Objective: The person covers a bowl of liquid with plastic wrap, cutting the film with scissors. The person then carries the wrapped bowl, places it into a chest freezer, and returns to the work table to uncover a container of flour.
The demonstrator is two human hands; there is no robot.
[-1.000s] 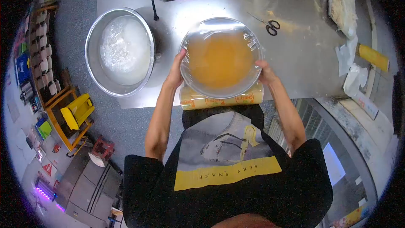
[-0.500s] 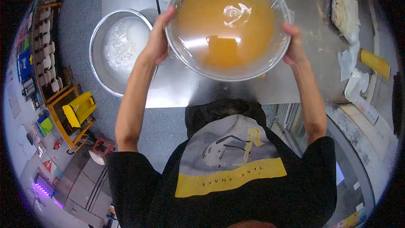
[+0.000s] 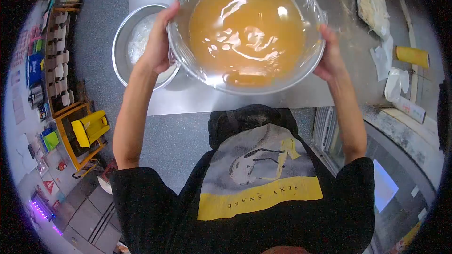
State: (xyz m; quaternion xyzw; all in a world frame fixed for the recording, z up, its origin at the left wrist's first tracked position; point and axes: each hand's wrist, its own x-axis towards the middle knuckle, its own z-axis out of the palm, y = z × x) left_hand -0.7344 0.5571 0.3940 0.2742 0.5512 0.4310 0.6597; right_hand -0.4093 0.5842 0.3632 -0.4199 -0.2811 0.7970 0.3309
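Observation:
I hold a large round bowl (image 3: 289, 82) up above the steel worktable, tilted slightly. Clear plastic film covers its top, and an orange-yellow liquid (image 3: 254, 33) shows through with bright reflections on it. My left hand (image 3: 161, 40) is closed on the bowl's left side, thumb along the rim. On the opposite side my right hand (image 3: 329, 54) grips the rim, its thumb on top. The fingers of both hands are partly hidden under the bowl. Just beyond my left wrist stands a metal bowl (image 3: 120, 49) with something whitish inside, partly covered by my arm.
The steel worktable (image 3: 183, 101) ends just in front of my body. At the right lie a flour-dusted board (image 3: 372, 7), a yellow roll (image 3: 412, 57) and a white box-like item (image 3: 405, 101). A yellow bin (image 3: 90, 128) sits on a frame at the left.
The held bowl has shifted slightly left and tilted, and the liquid's surface now ripples. The scale seen behind it earlier is now out of sight. Both hands keep their grip.

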